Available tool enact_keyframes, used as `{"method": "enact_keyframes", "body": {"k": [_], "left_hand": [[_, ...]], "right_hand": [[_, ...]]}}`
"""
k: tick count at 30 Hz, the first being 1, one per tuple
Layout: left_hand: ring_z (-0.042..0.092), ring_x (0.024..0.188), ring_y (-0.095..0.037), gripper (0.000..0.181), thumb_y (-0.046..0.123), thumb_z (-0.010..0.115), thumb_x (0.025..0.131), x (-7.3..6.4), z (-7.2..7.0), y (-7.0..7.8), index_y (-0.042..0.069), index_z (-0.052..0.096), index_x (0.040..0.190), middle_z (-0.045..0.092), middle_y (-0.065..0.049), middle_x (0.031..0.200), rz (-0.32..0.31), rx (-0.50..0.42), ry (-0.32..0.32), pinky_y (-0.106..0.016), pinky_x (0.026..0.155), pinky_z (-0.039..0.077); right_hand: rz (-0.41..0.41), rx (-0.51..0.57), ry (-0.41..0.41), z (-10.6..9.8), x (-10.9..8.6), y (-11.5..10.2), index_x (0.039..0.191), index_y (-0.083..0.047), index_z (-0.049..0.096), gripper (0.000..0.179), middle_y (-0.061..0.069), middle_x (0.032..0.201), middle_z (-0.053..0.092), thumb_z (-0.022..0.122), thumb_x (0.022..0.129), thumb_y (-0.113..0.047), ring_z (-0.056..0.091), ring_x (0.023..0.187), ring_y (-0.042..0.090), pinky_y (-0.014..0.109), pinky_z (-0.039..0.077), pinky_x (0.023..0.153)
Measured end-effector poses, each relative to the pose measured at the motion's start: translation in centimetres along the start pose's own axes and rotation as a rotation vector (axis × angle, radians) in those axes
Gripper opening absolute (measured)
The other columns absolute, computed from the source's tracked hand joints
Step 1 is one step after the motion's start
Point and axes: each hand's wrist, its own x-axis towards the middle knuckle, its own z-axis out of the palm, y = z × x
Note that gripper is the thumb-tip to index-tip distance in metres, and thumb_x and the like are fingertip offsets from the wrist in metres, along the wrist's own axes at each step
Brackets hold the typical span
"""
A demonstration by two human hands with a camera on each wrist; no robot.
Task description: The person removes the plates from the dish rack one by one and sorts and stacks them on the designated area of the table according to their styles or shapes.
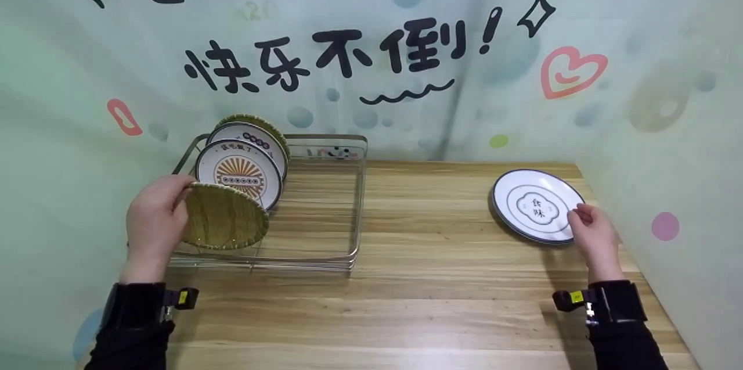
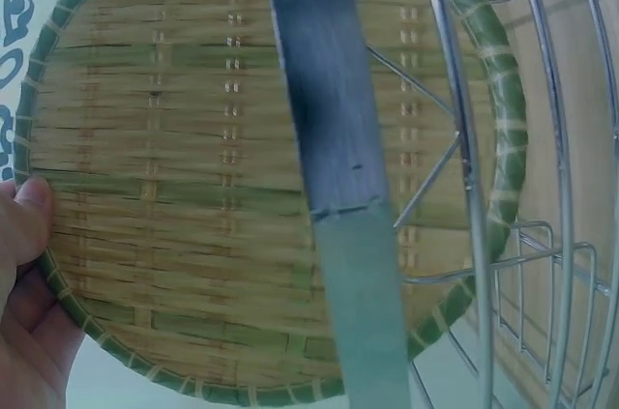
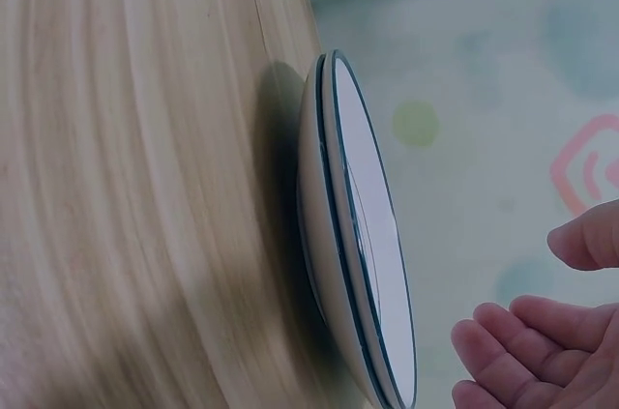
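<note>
My left hand (image 1: pixel 157 219) pinches the green-bound rim of a round woven bamboo tray (image 1: pixel 223 216), which stands tilted within the wire dish rack (image 1: pixel 354 225). Behind the tray, a white plate with an orange sunburst (image 1: pixel 239 168) leans in the rack. Another white plate (image 1: pixel 278 152) and a second woven tray (image 1: pixel 273 128) stand farther back. On the right, two blue-rimmed white plates lie stacked, the upper plate (image 1: pixel 537 207) printed with a scalloped emblem. Beside their right edge is my right hand (image 1: pixel 598 236); the right wrist view shows its thumb and fingers apart, holding nothing.
A wooden tabletop (image 1: pixel 424 277) lies beneath everything. At the back hangs a pale green printed cloth (image 1: pixel 406 120), with cloth walls at left and right. The rack's flat metal rim (image 2: pixel 338 138) crosses in front of the tray in the left wrist view.
</note>
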Motion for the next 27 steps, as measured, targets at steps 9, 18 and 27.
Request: {"method": "enact_keyframes", "body": {"k": [9, 18, 27], "left_hand": [[0.064, 0.085, -0.036, 0.013, -0.012, 0.065, 0.087, 0.7, -0.3, 1.2, -0.006, 0.071, 0.097, 0.070, -0.021, 0.091, -0.050, -0.041, 0.095, -0.045, 0.076, 0.048], [0.064, 0.087, -0.030, 0.010, -0.008, 0.067, 0.089, 1.0, -0.1, 2.3, -0.005, 0.072, 0.097, 0.071, -0.020, 0.095, -0.169, -0.115, 0.169, -0.011, 0.080, 0.039], [0.049, 0.083, 0.013, 0.006, -0.008, 0.067, 0.089, 1.6, 0.2, 2.9, -0.009, 0.071, 0.094, 0.071, -0.022, 0.091, -0.188, -0.178, 0.236, -0.010, 0.073, 0.037]], "right_hand": [[-0.042, 0.033, 0.017, 0.5, -0.3, -0.7, 0.144, 0.015, 0.032, 0.058, 0.034, 0.143, 0.042, 0.044, 0.103, -0.023, 0.041, 0.133, 0.043, 0.049, 0.033, 0.113], [-0.151, 0.083, -0.017, 1.5, -0.5, -1.0, 0.142, 0.019, 0.030, 0.054, 0.038, 0.143, 0.038, 0.046, 0.102, -0.013, 0.038, 0.134, 0.046, 0.050, 0.028, 0.115], [-0.292, 0.082, 0.015, 2.7, -1.0, -1.8, 0.135, 0.020, 0.039, 0.046, 0.039, 0.135, 0.046, 0.053, 0.098, -0.003, 0.044, 0.129, 0.047, 0.051, 0.030, 0.113]]}}
